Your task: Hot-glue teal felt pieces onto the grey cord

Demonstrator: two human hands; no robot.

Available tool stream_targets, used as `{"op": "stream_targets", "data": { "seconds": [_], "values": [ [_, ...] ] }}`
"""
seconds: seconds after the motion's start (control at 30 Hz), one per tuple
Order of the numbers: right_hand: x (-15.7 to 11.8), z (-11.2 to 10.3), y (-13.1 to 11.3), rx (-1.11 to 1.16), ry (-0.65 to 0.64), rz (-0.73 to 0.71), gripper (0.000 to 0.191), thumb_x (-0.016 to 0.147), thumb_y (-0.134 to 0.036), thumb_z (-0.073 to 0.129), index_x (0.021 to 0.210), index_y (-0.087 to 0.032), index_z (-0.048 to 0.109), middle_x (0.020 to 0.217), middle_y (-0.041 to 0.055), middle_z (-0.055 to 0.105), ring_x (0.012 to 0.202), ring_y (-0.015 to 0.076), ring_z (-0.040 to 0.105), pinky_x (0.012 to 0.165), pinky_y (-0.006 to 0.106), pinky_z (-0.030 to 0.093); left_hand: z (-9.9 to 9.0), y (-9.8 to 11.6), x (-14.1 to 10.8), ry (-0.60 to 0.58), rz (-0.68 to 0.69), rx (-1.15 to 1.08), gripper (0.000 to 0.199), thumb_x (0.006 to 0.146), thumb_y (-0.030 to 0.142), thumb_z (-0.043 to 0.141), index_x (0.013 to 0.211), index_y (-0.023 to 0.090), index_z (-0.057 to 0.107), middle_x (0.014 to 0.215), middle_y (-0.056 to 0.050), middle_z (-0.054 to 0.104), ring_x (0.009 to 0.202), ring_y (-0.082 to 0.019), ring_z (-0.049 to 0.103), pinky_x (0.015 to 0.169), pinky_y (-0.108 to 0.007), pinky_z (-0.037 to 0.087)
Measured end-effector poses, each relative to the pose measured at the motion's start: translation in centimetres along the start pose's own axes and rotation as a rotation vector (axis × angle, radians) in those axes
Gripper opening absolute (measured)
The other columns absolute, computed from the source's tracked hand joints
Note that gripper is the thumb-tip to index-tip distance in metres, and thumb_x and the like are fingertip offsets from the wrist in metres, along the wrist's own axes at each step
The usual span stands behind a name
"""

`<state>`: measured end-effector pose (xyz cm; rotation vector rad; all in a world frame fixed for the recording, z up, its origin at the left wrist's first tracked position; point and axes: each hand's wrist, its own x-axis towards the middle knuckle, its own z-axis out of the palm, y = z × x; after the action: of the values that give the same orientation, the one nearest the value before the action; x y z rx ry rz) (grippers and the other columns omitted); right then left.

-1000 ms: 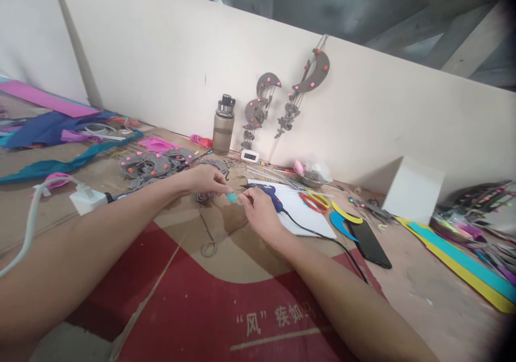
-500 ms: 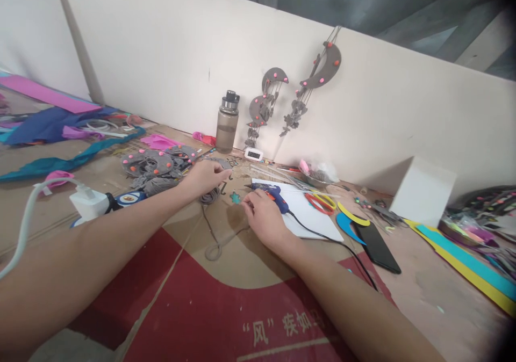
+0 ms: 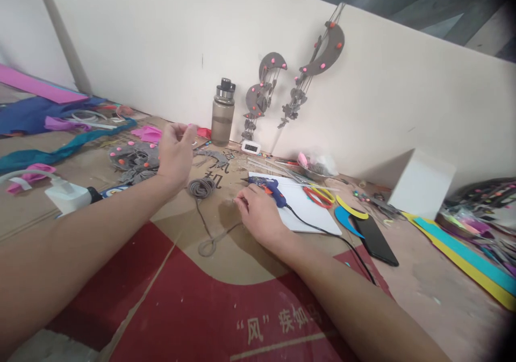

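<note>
My left hand (image 3: 176, 152) is raised above the cardboard, thumb and fingers pinched together; whatever is between them is too small to name. Behind it lies a grey crescent with pink balls (image 3: 131, 157). My right hand (image 3: 258, 211) rests low with its fingertips closed near the end of a grey cord, and what they grip is hidden. A coiled bundle of grey cord (image 3: 201, 188) sits between the hands, its loose loop running toward the right hand. Just beyond my right hand, a blue glue gun (image 3: 274, 191) lies on a white sheet (image 3: 312, 219).
A water bottle (image 3: 223, 114) stands by the wall, beside a small white clock (image 3: 250, 147). Right of the glue gun are scissors (image 3: 320, 195) and a black phone (image 3: 377, 241). A white charger (image 3: 68, 194) is at left. Grey moon ornaments (image 3: 330, 53) hang behind.
My left hand has risen and moved left, away from the cord bundle. A teal star-like piece near my right fingertips no longer shows. The view has shifted slightly.
</note>
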<state>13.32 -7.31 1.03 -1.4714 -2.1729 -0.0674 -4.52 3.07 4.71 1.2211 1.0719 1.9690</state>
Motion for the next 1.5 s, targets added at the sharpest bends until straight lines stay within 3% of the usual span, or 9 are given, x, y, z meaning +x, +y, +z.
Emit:
{"op": "stream_targets", "data": {
  "seconds": [0.1, 0.3, 0.47, 0.57, 0.93, 1.03, 1.17, 1.33, 1.5],
  "values": [
    [-0.1, -0.3, -0.4, 0.097, 0.040, -0.025, 0.014, 0.088, -0.021, 0.047, 0.080, -0.019, 0.058, 0.085, 0.0026, 0.057, 0.080, 0.0140, 0.052, 0.071, 0.026, 0.038, 0.1, 0.0, -0.2, -0.030, 0.037, -0.045, 0.019, 0.080, 0.037, 0.054, 0.077, 0.019, 0.048, 0.069, 0.001, 0.051, 0.057, -0.009, 0.047, 0.052, -0.021, 0.038],
    [0.2, -0.4, -0.4, 0.255, 0.081, 0.032, 0.015, 0.087, -0.025, 0.048, 0.078, -0.019, 0.058, 0.077, 0.0006, 0.058, 0.075, 0.0127, 0.052, 0.070, 0.024, 0.038, 0.6, -0.9, -3.4, -0.576, -0.207, 0.106, 0.032, 0.083, 0.045, 0.043, 0.075, 0.016, 0.054, 0.074, -0.005, 0.060, 0.064, -0.012, 0.054, 0.057, -0.022, 0.042],
    [0.4, 0.4, 0.6, 0.189, 0.016, 0.098, 0.014, 0.085, -0.023, 0.051, 0.076, -0.018, 0.060, 0.075, 0.0016, 0.058, 0.072, 0.0128, 0.051, 0.068, 0.025, 0.038, 0.7, -1.3, -4.4, -0.822, -0.300, 0.286, 0.036, 0.080, 0.049, 0.045, 0.075, 0.014, 0.055, 0.075, -0.006, 0.062, 0.063, -0.013, 0.056, 0.052, -0.022, 0.040],
    [0.4, 0.4, 0.7, 0.159, 0.056, 0.090, 0.014, 0.085, -0.023, 0.050, 0.076, -0.018, 0.059, 0.075, 0.0020, 0.058, 0.073, 0.0134, 0.051, 0.069, 0.026, 0.038, 0.6, -1.0, -4.4, -0.891, -0.233, 0.373, 0.034, 0.078, 0.048, 0.050, 0.072, 0.014, 0.056, 0.073, -0.006, 0.063, 0.062, -0.013, 0.057, 0.051, -0.021, 0.041],
    [0.5, 0.2, 0.9, 0.182, 0.103, 0.159, 0.016, 0.086, -0.027, 0.049, 0.080, -0.018, 0.061, 0.082, 0.0035, 0.062, 0.077, 0.0141, 0.054, 0.070, 0.026, 0.040, 0.3, -0.3, -4.3, -1.241, -0.340, 0.239, 0.047, 0.076, 0.058, 0.050, 0.090, 0.016, 0.063, 0.077, -0.006, 0.065, 0.059, -0.013, 0.057, 0.053, -0.024, 0.043],
    [0.5, 0.2, 1.0, 0.160, 0.097, 0.168, 0.017, 0.086, -0.028, 0.049, 0.078, -0.018, 0.060, 0.080, 0.0035, 0.062, 0.075, 0.0143, 0.054, 0.068, 0.026, 0.039, 0.1, -0.8, -3.8, -1.298, -0.289, 0.325, 0.044, 0.063, 0.045, 0.068, 0.099, 0.019, 0.063, 0.078, -0.004, 0.067, 0.062, -0.014, 0.059, 0.053, -0.022, 0.041],
    [0.4, 0.2, 0.9, 0.099, 0.038, 0.149, 0.020, 0.087, -0.028, 0.047, 0.077, -0.019, 0.061, 0.079, 0.0038, 0.063, 0.075, 0.0147, 0.054, 0.067, 0.026, 0.038, -0.1, -0.9, -3.3, -1.345, -0.212, 0.394, 0.046, 0.057, 0.031, 0.071, 0.102, 0.021, 0.063, 0.073, -0.001, 0.068, 0.064, -0.015, 0.059, 0.055, -0.022, 0.039],
    [0.1, 0.3, 0.5, -0.102, -0.078, 0.105, 0.020, 0.088, -0.027, 0.046, 0.080, -0.019, 0.062, 0.081, 0.0069, 0.061, 0.073, 0.0170, 0.054, 0.064, 0.029, 0.037, -0.1, -0.2, -2.9, -1.410, -0.062, 0.599, 0.039, 0.054, 0.029, 0.072, 0.092, 0.023, 0.068, 0.074, 0.000, 0.068, 0.066, -0.015, 0.058, 0.058, -0.021, 0.038],
    [-0.1, 0.3, 0.2, -0.247, -0.088, 0.002, 0.014, 0.085, -0.024, 0.050, 0.090, -0.018, 0.062, 0.094, 0.0111, 0.059, 0.092, 0.0246, 0.050, 0.078, 0.037, 0.037, -0.1, 0.0, -2.4, -1.389, 0.070, 0.809, 0.038, 0.053, 0.037, 0.072, 0.088, 0.022, 0.070, 0.078, -0.001, 0.068, 0.067, -0.015, 0.056, 0.057, -0.021, 0.036]
  ]
}}
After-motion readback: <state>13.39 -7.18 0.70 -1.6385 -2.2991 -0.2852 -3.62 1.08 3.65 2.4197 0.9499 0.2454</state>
